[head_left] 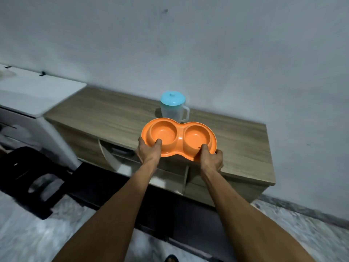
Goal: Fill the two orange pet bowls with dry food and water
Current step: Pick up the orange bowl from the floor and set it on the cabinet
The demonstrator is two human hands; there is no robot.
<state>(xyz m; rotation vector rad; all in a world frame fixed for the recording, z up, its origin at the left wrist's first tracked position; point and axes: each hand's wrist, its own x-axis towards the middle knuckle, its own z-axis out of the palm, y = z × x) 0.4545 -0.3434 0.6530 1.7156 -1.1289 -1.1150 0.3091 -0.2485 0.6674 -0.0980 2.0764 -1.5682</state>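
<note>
Left hand (149,151), right hand (211,160) hold double bowl (180,137) crosswise.

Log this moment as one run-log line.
hands: left hand and right hand grip orange double bowl | wells: empty | jug: lidded, on cabinet behind bowl

The double bowl (179,138) looks like smooth orange plastic; the jug (173,109) is translucent plastic with a turquoise lid; the cabinet top (105,112) is matt wood-grain.

The double bowl (180,135) is plain bright orange throughout. At its 12 o'clock the jug (173,113) is frosted clear under a turquoise lid (172,99), and the cabinet top (105,112) shows streaked grey-brown wood grain.
</note>
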